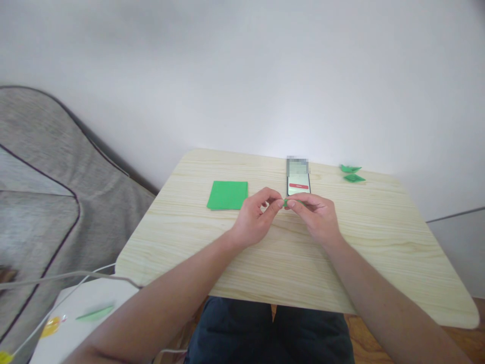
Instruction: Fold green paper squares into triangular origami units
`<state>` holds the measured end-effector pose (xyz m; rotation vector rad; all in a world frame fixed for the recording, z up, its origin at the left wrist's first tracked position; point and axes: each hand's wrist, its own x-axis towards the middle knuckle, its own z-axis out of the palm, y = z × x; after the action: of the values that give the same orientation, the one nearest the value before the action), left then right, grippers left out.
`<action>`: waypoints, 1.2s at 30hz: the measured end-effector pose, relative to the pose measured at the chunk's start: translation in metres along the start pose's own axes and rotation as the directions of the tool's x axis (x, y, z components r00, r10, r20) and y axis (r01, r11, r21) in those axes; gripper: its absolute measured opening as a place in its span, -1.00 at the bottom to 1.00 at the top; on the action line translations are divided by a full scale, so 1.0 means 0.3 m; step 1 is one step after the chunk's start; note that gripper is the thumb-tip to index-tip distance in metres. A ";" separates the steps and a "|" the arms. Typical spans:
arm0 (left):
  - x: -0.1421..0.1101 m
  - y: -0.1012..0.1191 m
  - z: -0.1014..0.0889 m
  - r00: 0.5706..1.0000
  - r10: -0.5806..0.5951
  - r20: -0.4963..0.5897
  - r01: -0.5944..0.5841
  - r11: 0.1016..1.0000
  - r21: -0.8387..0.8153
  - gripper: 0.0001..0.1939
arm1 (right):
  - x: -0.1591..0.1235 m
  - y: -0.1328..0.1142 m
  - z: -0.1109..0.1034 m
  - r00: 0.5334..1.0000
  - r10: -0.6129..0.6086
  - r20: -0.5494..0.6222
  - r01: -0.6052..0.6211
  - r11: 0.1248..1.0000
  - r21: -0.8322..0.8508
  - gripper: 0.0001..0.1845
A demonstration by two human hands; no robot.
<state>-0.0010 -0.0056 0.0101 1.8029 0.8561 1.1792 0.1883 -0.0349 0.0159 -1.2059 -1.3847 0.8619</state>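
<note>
Between my fingertips, over the middle of the table, is a small piece of folded green paper (pixel 285 202), mostly hidden by the fingers. My left hand (pixel 259 215) pinches its left end, and my right hand (pixel 315 215) pinches it from the right. Just beyond the hands lies a phone (pixel 299 178) with a lit screen, its top part blurred out. A stack of square green paper (pixel 228 195) rests to the left of my left hand. Two folded green paper boats (pixel 352 173) sit at the back right.
The pale wooden table (pixel 288 273) stands against a white wall (pixel 242 76). At the left is a grey sofa (pixel 102 202). Below it, a white surface (pixel 81 336) carries a green item (pixel 94 313) and a yellow item (pixel 52 326). A cable (pixel 76 274) runs to the table's left edge.
</note>
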 end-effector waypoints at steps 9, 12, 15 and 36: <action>0.004 -0.005 0.003 0.998 -0.048 -0.029 0.049 0.999 0.011 -0.80 | 0.008 0.003 0.001 0.999 0.036 -0.010 -0.036 0.999 -0.006 -0.81; 0.007 -0.005 0.004 0.997 -0.068 -0.034 0.067 0.998 -0.014 -0.80 | 0.009 -0.001 0.000 1.000 0.025 -0.004 -0.025 1.000 -0.018 -0.81; 0.011 -0.007 0.003 0.996 -0.087 -0.035 0.085 0.994 -0.065 -0.81 | 0.010 0.000 -0.005 0.999 0.032 0.008 -0.031 0.999 -0.026 -0.80; 0.020 -0.016 -0.002 0.964 -0.266 -0.003 0.261 0.947 -0.189 -0.75 | 0.019 0.019 -0.017 0.992 0.116 0.045 -0.116 0.993 0.005 -0.73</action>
<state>-0.0002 0.0019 0.0084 1.4723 0.9379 1.0748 0.1949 -0.0287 0.0128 -1.2778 -1.3556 0.9799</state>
